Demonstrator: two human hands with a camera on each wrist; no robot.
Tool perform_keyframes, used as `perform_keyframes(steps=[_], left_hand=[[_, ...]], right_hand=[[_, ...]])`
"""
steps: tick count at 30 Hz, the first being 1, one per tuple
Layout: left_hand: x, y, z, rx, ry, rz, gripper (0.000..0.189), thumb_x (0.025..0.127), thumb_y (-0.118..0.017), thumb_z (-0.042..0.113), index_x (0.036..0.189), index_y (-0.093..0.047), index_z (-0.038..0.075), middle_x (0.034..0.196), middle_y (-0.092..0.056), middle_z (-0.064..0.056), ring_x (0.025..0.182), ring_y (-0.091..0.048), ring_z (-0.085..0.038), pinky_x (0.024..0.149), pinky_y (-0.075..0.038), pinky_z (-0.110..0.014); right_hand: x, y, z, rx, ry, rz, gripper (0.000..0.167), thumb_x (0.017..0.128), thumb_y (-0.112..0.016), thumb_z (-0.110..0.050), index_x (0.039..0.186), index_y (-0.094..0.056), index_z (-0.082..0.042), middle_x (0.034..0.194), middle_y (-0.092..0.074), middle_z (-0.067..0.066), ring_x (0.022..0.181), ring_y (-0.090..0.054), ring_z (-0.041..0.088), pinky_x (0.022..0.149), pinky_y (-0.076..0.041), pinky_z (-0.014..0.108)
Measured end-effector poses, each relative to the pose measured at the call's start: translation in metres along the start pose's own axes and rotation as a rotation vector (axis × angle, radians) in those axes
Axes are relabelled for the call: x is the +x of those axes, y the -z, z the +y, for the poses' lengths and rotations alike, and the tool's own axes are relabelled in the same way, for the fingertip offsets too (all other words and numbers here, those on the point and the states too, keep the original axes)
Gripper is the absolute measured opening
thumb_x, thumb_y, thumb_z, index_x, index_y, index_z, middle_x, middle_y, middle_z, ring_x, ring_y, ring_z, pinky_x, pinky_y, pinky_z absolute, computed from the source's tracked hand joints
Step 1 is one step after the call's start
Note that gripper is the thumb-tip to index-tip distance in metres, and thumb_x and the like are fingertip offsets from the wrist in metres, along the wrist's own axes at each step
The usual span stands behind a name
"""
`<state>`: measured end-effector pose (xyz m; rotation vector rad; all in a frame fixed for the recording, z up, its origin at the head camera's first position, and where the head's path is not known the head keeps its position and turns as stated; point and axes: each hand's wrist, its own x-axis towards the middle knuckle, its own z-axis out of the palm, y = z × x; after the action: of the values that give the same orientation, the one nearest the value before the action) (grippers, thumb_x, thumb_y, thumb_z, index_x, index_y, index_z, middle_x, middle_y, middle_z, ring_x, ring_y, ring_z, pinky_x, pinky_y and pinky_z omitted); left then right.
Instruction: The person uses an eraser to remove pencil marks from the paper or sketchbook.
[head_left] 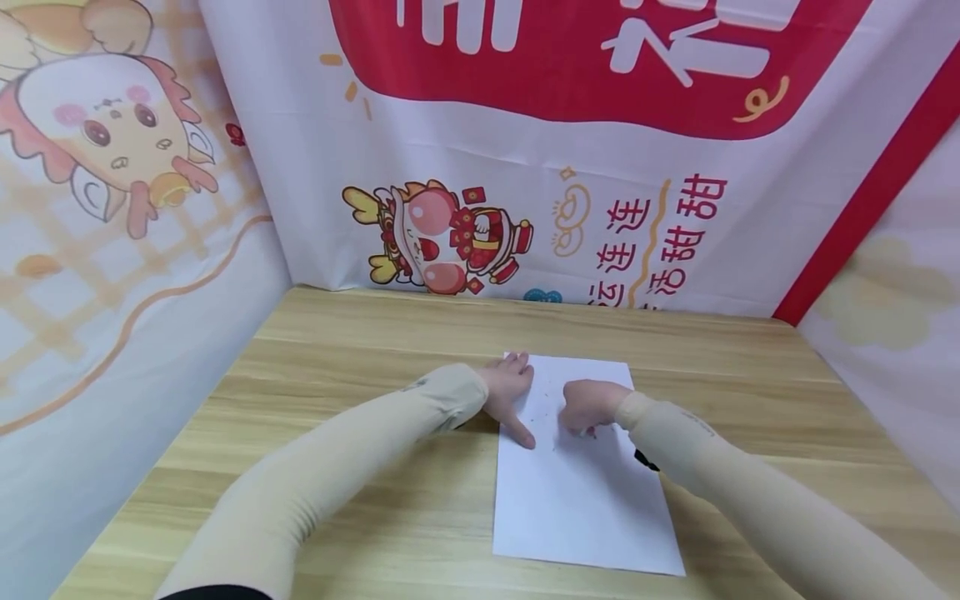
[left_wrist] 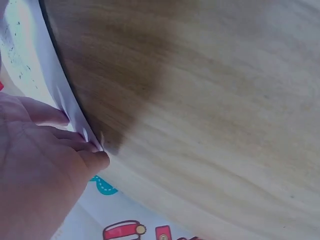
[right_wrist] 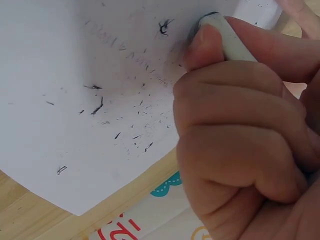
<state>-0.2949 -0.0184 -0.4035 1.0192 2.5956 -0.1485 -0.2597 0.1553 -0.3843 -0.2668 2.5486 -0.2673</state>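
Note:
A white sheet of paper lies on the wooden table, dotted with dark eraser crumbs and faint pinkish marks. My right hand pinches a white eraser between thumb and fingers, its darkened end turned to the paper. The other fingers of that hand are curled in. On the sheet's upper left edge rests my left hand, thumb spread away from the fingers. In the left wrist view, the left fingertips touch the paper's edge.
Around the sheet stretches the wooden tabletop. Behind it hangs a printed cloth with a cartoon figure and red lettering, meeting the table's far edge. Another patterned cloth hangs on the left side.

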Motion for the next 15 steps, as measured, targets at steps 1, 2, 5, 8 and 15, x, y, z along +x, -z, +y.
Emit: perform_keyframes(steps=[1, 2, 5, 8, 15], left_hand=[[0.0, 0.001, 0.001, 0.006, 0.003, 0.001, 0.129, 0.068, -0.07, 0.078, 0.154, -0.019, -0.004, 0.159, -0.009, -0.026, 0.146, -0.009, -0.037, 0.117, -0.012, -0.04], [-0.001, 0.001, 0.002, 0.009, 0.006, -0.001, 0.129, 0.068, -0.07, 0.077, 0.154, -0.019, -0.005, 0.159, -0.008, -0.027, 0.146, -0.009, -0.037, 0.117, -0.012, -0.039], [-0.003, 0.003, 0.005, 0.016, 0.022, -0.01, 0.129, 0.068, -0.07, 0.077, 0.154, -0.018, -0.005, 0.159, -0.007, -0.027, 0.146, -0.009, -0.038, 0.117, -0.012, -0.038], [-0.005, 0.004, 0.007, 0.043, 0.022, -0.017, 0.129, 0.07, -0.067, 0.078, 0.154, -0.017, -0.005, 0.159, -0.007, -0.028, 0.146, -0.009, -0.038, 0.117, -0.012, -0.038], [-0.005, 0.004, 0.008, 0.076, 0.006, -0.01, 0.128, 0.071, -0.066, 0.078, 0.153, -0.017, -0.007, 0.158, -0.008, -0.03, 0.145, -0.01, -0.039, 0.117, -0.013, -0.039]], right_hand=[[0.0, 0.0, -0.001, -0.001, 0.002, 0.001, 0.009, 0.086, -0.057, -0.007, 0.092, -0.06, -0.002, 0.068, -0.061, 0.006, 0.052, -0.049, 0.014, 0.045, -0.034, 0.024], [0.0, 0.0, -0.001, 0.0, 0.0, 0.004, 0.009, 0.086, -0.057, -0.007, 0.093, -0.06, -0.002, 0.069, -0.061, 0.006, 0.053, -0.051, 0.015, 0.046, -0.035, 0.025], [-0.001, -0.001, -0.002, 0.002, 0.003, 0.009, 0.013, 0.089, -0.058, -0.009, 0.098, -0.061, -0.001, 0.073, -0.061, 0.007, 0.058, -0.054, 0.017, 0.05, -0.038, 0.027], [-0.003, -0.004, 0.0, -0.011, 0.015, 0.021, 0.013, 0.09, -0.057, -0.01, 0.098, -0.062, -0.001, 0.072, -0.061, 0.007, 0.059, -0.054, 0.018, 0.053, -0.039, 0.028], [-0.011, -0.005, 0.013, 0.061, 0.065, 0.052, 0.009, 0.09, -0.06, -0.012, 0.091, -0.063, -0.004, 0.067, -0.059, 0.005, 0.051, -0.047, 0.016, 0.047, -0.036, 0.027]])
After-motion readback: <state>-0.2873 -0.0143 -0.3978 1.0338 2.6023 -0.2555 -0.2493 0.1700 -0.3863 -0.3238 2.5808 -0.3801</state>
